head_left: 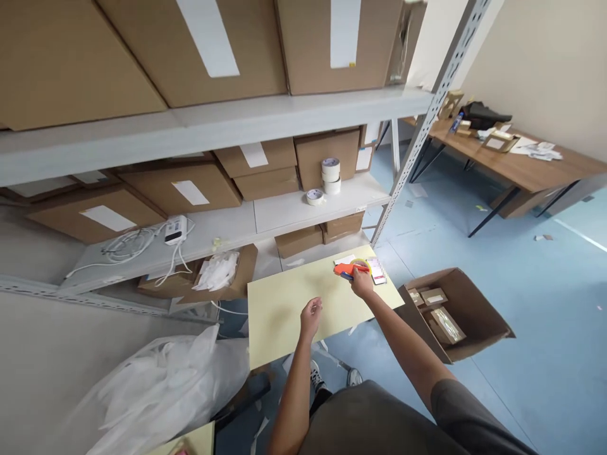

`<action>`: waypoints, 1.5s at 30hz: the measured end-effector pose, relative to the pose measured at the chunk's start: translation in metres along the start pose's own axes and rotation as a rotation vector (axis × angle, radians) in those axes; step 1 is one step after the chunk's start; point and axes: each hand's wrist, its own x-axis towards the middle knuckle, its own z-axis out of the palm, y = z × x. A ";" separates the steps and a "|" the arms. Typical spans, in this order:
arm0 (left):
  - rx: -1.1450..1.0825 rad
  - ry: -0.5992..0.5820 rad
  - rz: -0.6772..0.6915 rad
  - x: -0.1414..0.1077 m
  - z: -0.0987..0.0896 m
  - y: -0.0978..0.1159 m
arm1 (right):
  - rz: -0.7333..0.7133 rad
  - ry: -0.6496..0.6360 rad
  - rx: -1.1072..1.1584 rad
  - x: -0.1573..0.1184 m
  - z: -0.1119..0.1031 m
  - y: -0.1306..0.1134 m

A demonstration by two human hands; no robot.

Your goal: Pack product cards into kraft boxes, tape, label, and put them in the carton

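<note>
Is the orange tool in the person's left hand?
No, the right hand holds the orange tool; the left hand is apart from it.

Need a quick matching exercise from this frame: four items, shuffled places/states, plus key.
Items
1. left hand
2. orange item
3. stack of white rolls
4. open cardboard box

Places/states
A. on a shelf, beside a single white roll
B. to the right of the pale yellow tabletop, with smaller boxes inside
C. gripped by the right hand
D. over the pale yellow tabletop, fingers curled

Pairs: 1-D, 2-C, 3-A, 4-B
</note>
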 end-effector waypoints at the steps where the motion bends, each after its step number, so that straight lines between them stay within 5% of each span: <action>1: -0.004 0.003 0.038 0.009 -0.006 0.017 | -0.075 0.030 -0.027 0.002 -0.014 -0.015; 6: 0.015 -0.017 0.303 0.047 -0.050 0.123 | -0.528 0.204 -0.033 -0.008 -0.075 -0.083; 9: 0.061 -0.137 0.500 0.054 -0.079 0.180 | -0.714 0.270 0.001 -0.021 -0.097 -0.117; 13: 0.145 -0.247 0.684 0.049 -0.109 0.222 | -0.786 0.259 0.077 -0.033 -0.111 -0.149; 20: 0.229 -0.041 0.875 0.047 -0.130 0.236 | -0.661 0.170 0.248 -0.036 -0.097 -0.172; 27: 0.197 0.164 0.834 0.065 -0.135 0.237 | -0.643 0.108 0.304 -0.008 -0.094 -0.180; 33: 0.144 0.390 0.663 0.103 -0.126 0.231 | -0.669 0.019 0.227 0.049 -0.101 -0.191; 40: 0.111 0.433 0.481 0.138 -0.116 0.223 | -0.668 0.094 0.077 0.136 -0.094 -0.232; 45: 0.129 0.463 0.403 0.133 -0.132 0.224 | -0.590 0.108 -0.081 0.198 -0.091 -0.259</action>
